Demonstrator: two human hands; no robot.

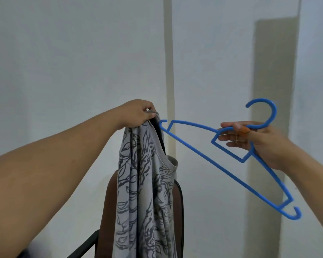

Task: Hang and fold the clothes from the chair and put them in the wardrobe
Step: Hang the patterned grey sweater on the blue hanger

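My left hand (138, 113) pinches the grey leaf-print top (144, 192) at its upper edge, fingers curled round the bunched cloth, so the garment hangs straight down in front of the brown chair (179, 202). My right hand (254, 144) holds the blue plastic hanger (194, 148) just under its hook, thumb on top and fingers loosely curled through the centre frame. The hanger tilts, its far tip just beside the neckline at my left hand.

As I judge it, the risk is the notched tip snagging the cloth rather than entering the neck opening, because the fabric is gathered shut. The top could also slip from a 1-point pinch. No wardrobe is in view, only a pale wall (63, 53). I can read no label or writing anywhere.
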